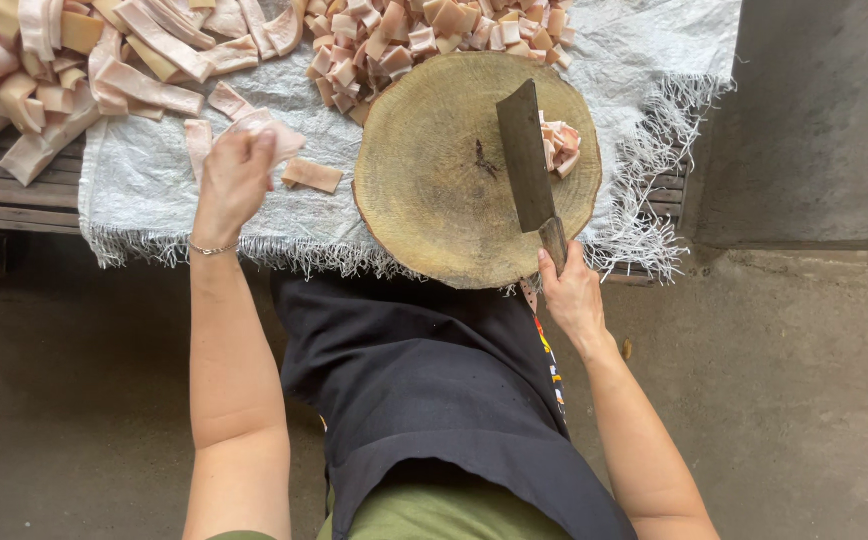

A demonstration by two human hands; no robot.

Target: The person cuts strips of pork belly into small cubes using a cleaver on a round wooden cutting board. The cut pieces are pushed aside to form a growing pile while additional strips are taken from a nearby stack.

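Dark apron cloth (pixel 434 380) over the person's lap fills the lower middle of the view, with both bare forearms reaching up from it. Above it, the right hand (pixel 572 292) has its fingers wrapped closed around the wooden handle of a cleaver (pixel 526 158), whose broad dark blade lies across the right half of a round log chopping block (pixel 434 190). Just right of the blade, a small heap of cut pork skin cubes (pixel 560 143) sits on the block near its edge. The left hand (pixel 234 178), a thin bracelet (pixel 212 247) at its wrist, reaches to the left of the block and its fingers pinch a pale pork skin strip (pixel 276 132) lying on a white woven sack cloth (pixel 154 190) with frayed edges. One short cut piece (pixel 312 175) lies on the cloth between that hand and the block. A pile of small cut squares (pixel 424 35) lies beyond the block at the top, touching its far rim. Long uncut strips (pixel 64 70) are heaped at the upper left. The cloth covers a slatted wooden counter (pixel 4 195), and bare concrete floor (pixel 814 400) lies around it.
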